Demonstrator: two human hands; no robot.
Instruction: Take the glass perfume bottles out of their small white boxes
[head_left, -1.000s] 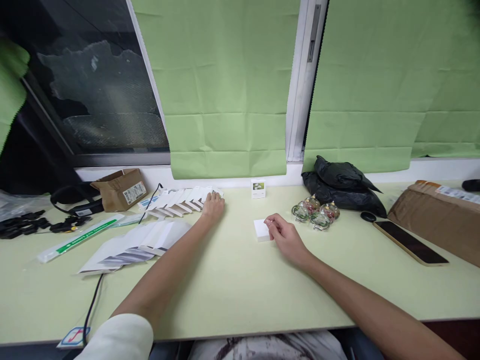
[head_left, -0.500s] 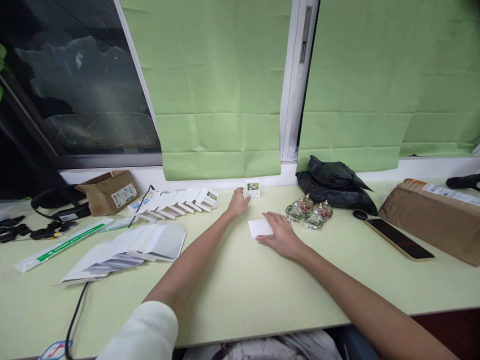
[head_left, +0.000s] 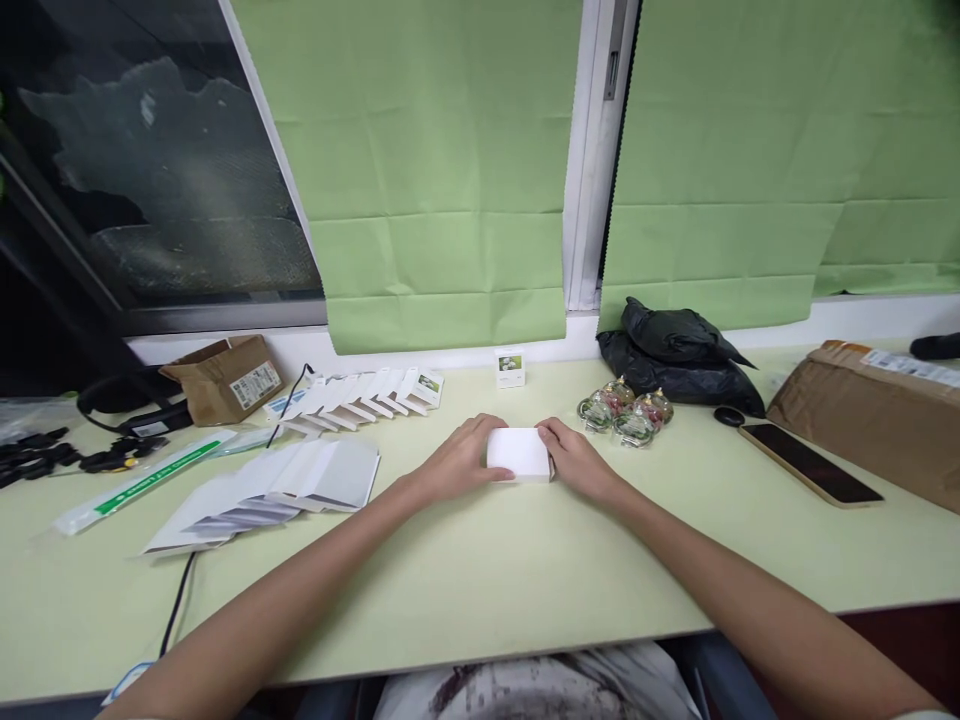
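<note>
On the pale green tabletop (head_left: 480, 590), the left hand (head_left: 454, 467) and right hand (head_left: 577, 465) pinch a small white box (head_left: 517, 455) between them, fingers pressed to its short sides. It looks light, thin-walled, crushable; the corners seem safest. At 12 o'clock stands a printed box (head_left: 510, 368); at 1 o'clock, glass bottles (head_left: 624, 415).

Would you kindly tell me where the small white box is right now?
In the head view, the small white box sits mid-table between both hands, left of the glass bottles.
</note>
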